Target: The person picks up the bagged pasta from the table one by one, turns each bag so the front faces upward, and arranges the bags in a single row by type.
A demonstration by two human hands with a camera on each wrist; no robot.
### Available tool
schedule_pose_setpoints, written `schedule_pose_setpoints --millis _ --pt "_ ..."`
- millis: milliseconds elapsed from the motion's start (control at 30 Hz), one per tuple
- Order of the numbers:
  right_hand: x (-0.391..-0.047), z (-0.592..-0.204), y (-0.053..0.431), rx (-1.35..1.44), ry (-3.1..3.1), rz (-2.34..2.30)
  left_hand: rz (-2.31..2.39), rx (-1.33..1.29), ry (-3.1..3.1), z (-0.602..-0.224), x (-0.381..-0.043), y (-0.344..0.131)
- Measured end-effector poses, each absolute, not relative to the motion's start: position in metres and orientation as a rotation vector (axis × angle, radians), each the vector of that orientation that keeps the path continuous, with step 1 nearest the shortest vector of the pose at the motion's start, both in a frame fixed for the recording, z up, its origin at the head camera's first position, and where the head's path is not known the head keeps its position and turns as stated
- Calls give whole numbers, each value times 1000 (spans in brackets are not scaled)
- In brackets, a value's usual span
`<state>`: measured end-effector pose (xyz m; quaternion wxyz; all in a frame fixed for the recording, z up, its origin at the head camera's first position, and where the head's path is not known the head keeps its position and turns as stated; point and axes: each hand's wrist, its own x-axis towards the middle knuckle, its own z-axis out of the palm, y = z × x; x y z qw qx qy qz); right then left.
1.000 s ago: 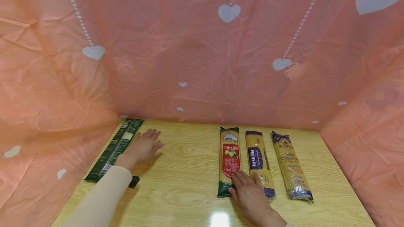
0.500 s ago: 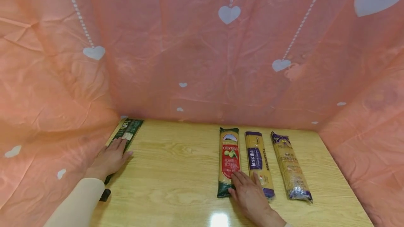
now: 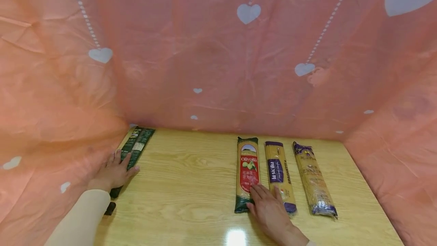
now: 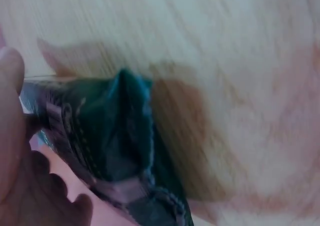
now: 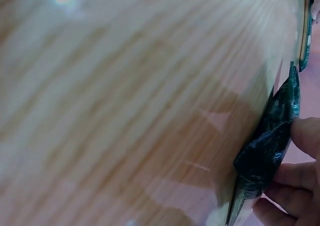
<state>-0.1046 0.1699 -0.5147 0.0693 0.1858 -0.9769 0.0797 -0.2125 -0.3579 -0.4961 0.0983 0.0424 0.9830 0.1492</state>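
Note:
In the head view my left hand (image 3: pixel 110 175) lies across a dark green pasta packet (image 3: pixel 136 149) at the left edge of the table. The left wrist view has the green packet (image 4: pixel 115 131) between thumb and curled fingers, its crimped end towards the camera. My right hand (image 3: pixel 271 213) rests with relaxed fingers at the lower end of a red-labelled Olivoila pasta packet (image 3: pixel 248 162). One of its fingers reaches over a purple-banded La Sicilia spaghetti packet (image 3: pixel 275 172). The right wrist view shows the thumb and fingertips against the Olivoila packet's dark green end (image 5: pixel 265 146).
A third upright pasta packet (image 3: pixel 314 179) with purple ends lies at the right, slightly slanted. All the packets lie on a wood-grain table (image 3: pixel 191 189). A pink-orange sheet with white hearts (image 3: pixel 218 67) hangs behind the table and along both sides.
My left hand has moved left from beside the green packet to over it, then slightly further left and towards the near end, taking hold of it. The right hand has stayed in place.

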Motion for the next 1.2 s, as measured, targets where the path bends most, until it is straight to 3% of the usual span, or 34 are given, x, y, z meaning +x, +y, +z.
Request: schedule_pose_setpoints --millis 300,667,1200 --pt "-105 -514 172 561 -2940 236 331 155 2874 -485 -204 -335" --pt "-104 -515 172 573 -2908 236 463 170 2857 -510 -195 -327" --pt "-104 -517 172 557 -2897 230 579 187 2765 -498 -174 -231"
